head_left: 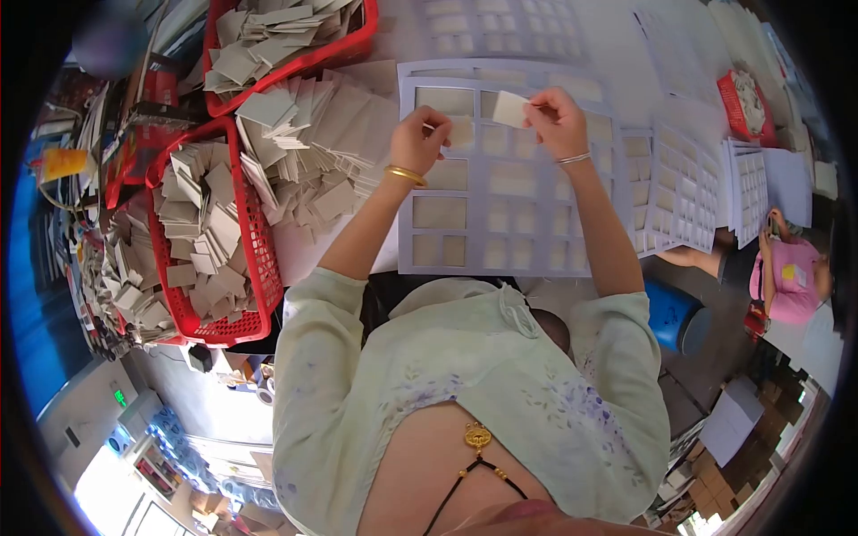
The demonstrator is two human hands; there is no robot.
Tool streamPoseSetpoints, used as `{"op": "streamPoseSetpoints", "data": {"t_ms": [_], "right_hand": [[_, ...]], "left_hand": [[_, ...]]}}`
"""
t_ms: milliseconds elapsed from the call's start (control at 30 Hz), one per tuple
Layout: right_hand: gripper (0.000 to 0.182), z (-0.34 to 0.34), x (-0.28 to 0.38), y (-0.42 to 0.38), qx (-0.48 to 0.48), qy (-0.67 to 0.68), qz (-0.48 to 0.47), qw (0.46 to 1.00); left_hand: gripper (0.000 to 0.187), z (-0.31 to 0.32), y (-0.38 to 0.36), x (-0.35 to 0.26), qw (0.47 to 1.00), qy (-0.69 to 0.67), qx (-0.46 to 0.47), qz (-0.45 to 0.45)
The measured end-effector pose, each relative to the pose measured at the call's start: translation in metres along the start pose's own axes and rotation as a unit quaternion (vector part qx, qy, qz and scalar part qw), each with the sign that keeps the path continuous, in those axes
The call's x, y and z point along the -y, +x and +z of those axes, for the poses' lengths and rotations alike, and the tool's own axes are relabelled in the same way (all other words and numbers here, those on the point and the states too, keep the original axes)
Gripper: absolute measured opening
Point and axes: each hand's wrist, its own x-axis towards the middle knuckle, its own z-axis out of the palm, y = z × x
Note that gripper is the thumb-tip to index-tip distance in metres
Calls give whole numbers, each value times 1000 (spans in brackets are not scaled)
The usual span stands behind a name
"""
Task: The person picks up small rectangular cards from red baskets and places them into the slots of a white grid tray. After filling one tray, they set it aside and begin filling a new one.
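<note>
My right hand [559, 123] pinches a small whitish cardboard piece [510, 109] by its right edge, tilted above a pale sheet with rectangular openings [478, 214]. On the left, my left hand [420, 140] is closed, with a beige cardboard piece [461, 131] at its fingertips over the same sheet. Through the sheet's openings, beige-grey surfaces show, some split into smaller parts. Loose cardboard pieces [308, 152] lie heaped to the left of my left hand.
Two red plastic baskets full of cardboard pieces, a near basket [268, 277] and a far basket [368, 40], stand at left. More windowed sheets [684, 192] lie at right. A blue drum [675, 317] stands below the table's right side. A person in pink [791, 281] is at far right.
</note>
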Motion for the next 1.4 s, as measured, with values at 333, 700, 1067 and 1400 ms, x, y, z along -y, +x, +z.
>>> {"op": "streamPoseSetpoints", "data": {"t_ms": [333,700,1067,1400], "right_hand": [[12,-8,-31,-13,-5,2,54,999],[11,19,-48,-5,44,-286,-58,956],[10,26,-43,-10,22,-456,-272,847],[9,27,-66,16,139,-574,-171,789]], "left_hand": [[5,-1,46,22,974,200,101,19],[13,3,21,-2,880,424,3,212],[9,-189,-156,-25,841,357,-354,200],[22,-405,-325,67,756,418,-475,-169]]}}
